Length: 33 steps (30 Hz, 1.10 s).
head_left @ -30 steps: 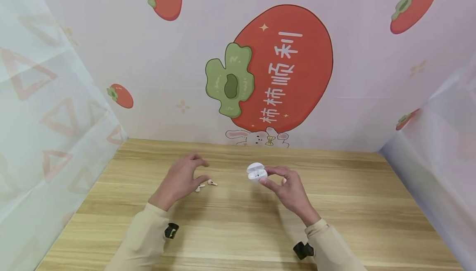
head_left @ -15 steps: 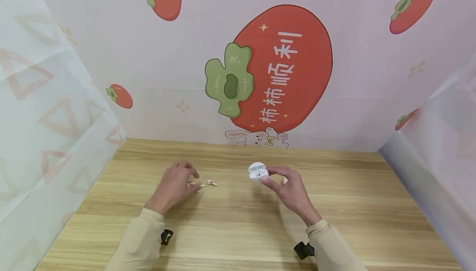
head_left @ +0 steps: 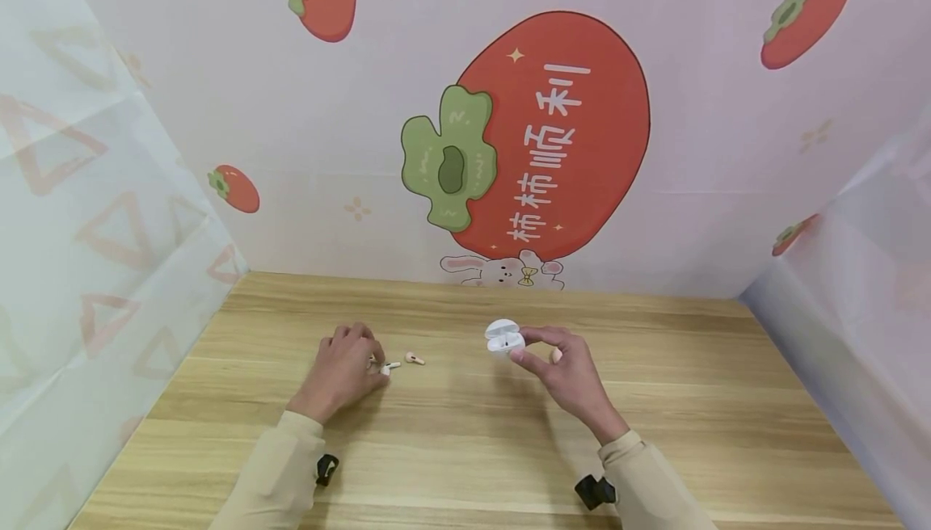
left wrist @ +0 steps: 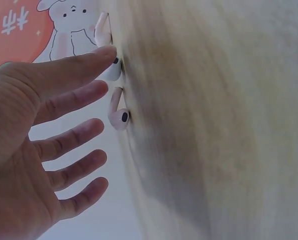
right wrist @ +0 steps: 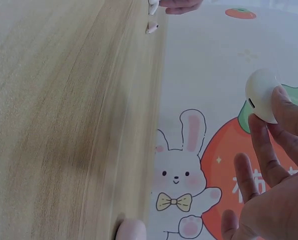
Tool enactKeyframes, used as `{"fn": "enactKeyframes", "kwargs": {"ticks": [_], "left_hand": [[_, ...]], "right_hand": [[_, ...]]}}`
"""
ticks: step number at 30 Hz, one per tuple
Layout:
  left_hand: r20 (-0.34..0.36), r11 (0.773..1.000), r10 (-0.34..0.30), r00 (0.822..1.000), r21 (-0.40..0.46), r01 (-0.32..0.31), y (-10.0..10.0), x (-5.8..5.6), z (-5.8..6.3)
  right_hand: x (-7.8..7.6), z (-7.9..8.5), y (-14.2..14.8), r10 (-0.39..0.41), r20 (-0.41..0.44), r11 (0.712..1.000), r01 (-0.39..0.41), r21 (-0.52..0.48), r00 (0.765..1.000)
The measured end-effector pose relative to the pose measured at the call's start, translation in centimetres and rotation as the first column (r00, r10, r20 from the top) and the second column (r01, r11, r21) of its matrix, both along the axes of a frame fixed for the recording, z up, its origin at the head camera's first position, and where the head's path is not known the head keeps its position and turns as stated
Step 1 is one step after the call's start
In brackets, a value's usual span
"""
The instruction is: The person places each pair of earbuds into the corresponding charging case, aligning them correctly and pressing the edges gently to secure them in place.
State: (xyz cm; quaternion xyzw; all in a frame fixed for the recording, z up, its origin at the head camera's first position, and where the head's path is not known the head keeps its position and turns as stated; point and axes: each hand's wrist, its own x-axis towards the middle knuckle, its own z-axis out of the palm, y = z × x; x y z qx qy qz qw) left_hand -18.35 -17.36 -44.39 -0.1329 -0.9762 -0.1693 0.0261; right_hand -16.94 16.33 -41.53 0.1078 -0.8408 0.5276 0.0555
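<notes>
My right hand (head_left: pixel 570 372) holds a white earbud case (head_left: pixel 503 342) above the table, its lid raised. In the right wrist view, thumb and fingertips grip the rounded shell of this case (right wrist: pixel 261 96). My left hand (head_left: pixel 345 372) is low at the tabletop, thumb and index finger apart on either side of a white earbud (head_left: pixel 389 368). That earbud (left wrist: pixel 113 71) shows between the two fingertips in the left wrist view. One pink earbud (head_left: pixel 414 359) lies just to its right. Another pink earbud (left wrist: pixel 119 117) is beside the fingers, mostly covered by the hand in the head view.
A pink rounded object (right wrist: pixel 131 231) rests on the wooden table (head_left: pixel 465 449) behind the right hand. A backdrop (head_left: pixel 691 191) printed with persimmons and a rabbit rises along the table's far edge. Pale sheets (head_left: pixel 94 231) stand at both sides.
The left hand has shifted left and lowered, its thumb and index finger now around the white earbud. The right hand and the case have stayed nearly still.
</notes>
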Motion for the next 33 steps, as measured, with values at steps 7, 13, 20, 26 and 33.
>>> {"fn": "enactKeyframes", "kwargs": {"ticks": [7,13,20,26,33], "left_hand": [[0.011,1.000,0.010,1.000,-0.015,-0.010,0.0,0.1,-0.3],[0.023,1.000,0.013,1.000,-0.022,-0.013,0.1,0.1,-0.4],[0.022,0.999,0.009,1.000,-0.032,-0.008,0.1,0.1,-0.4],[-0.003,1.000,0.004,1.000,-0.030,-0.004,0.1,0.2,-0.1],[-0.076,1.000,-0.009,0.997,0.013,0.010,0.3,0.0,0.6]], "right_hand": [[0.1,-0.1,0.0,0.006,0.004,1.000,-0.006,-0.013,1.000],[0.1,-0.2,-0.1,0.007,0.012,1.000,-0.007,-0.016,1.000],[0.2,-0.2,-0.1,0.013,0.005,1.000,-0.012,-0.013,1.000],[0.2,-0.2,-0.1,0.018,-0.003,1.000,-0.018,-0.012,1.000],[0.2,0.0,-0.2,0.017,-0.003,1.000,-0.017,-0.001,1.000]]}}
